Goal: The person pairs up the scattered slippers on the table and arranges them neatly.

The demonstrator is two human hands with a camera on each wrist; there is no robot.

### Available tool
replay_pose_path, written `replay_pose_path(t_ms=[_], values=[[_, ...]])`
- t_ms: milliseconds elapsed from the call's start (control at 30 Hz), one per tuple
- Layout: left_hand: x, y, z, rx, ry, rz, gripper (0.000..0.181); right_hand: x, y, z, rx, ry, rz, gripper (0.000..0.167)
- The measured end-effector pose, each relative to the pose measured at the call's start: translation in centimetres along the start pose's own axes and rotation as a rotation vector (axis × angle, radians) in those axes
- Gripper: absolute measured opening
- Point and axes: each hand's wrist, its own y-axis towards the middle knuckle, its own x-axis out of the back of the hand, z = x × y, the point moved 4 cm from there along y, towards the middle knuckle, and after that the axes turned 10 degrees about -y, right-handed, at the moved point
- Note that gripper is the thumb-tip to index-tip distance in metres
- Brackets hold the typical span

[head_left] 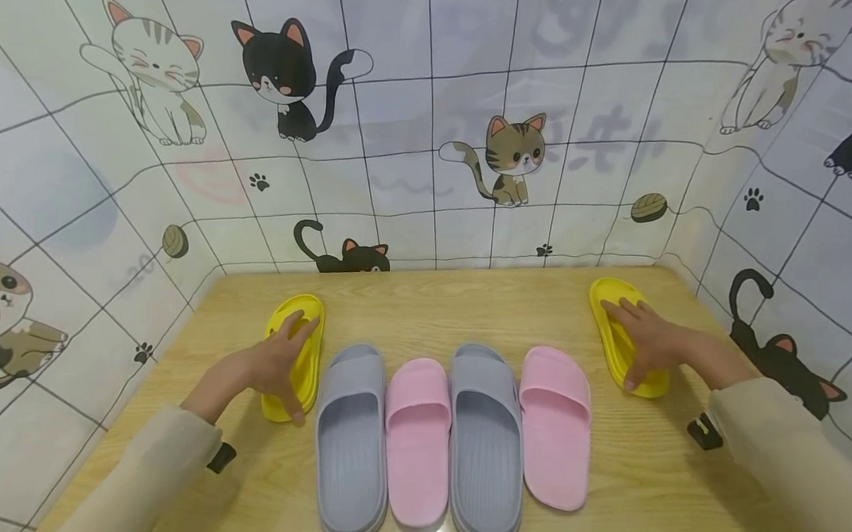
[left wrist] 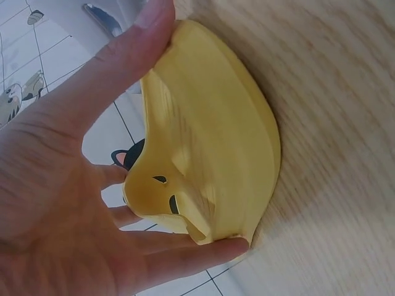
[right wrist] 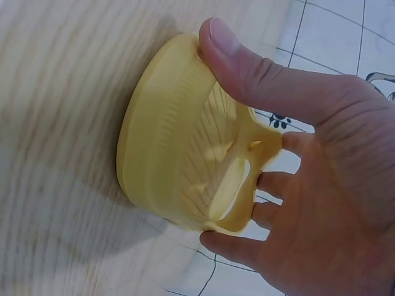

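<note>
Two yellow slippers lie far apart on a wooden tabletop. My left hand (head_left: pixel 269 366) holds the left yellow slipper (head_left: pixel 307 372) from above. In the left wrist view its thumb presses one end of that slipper (left wrist: pixel 228 123), and the fingers reach along the strap side. Over at the right, my right hand (head_left: pixel 649 338) spans the other yellow slipper (head_left: pixel 617 344). The right wrist view shows the thumb on one end of this slipper (right wrist: pixel 160 142) and the fingers around its openwork upper. Both slippers touch the table, and the hands partly hide them.
Between the hands stand a grey slipper (head_left: pixel 351 455), a pink slipper (head_left: pixel 418 466), another grey slipper (head_left: pixel 486 462) and another pink slipper (head_left: pixel 555 449), side by side. Walls with cat drawings (head_left: pixel 514 158) enclose the wooden tabletop (head_left: pixel 460 308) at the back and both sides.
</note>
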Motion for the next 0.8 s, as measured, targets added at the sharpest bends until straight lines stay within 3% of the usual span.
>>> replay_pose_path(t_ms=[467, 800], values=[[0.4, 0.9, 0.6, 0.025, -0.032, 0.033, 0.156, 0.9, 1.9, -1.4, -0.06, 0.045, 0.04, 0.139], [0.7, 1.4, 1.2, 0.044, -0.071, 0.054, 0.158, 1.1, 2.7, -2.1, -0.039, 0.085, 0.034, 0.137]])
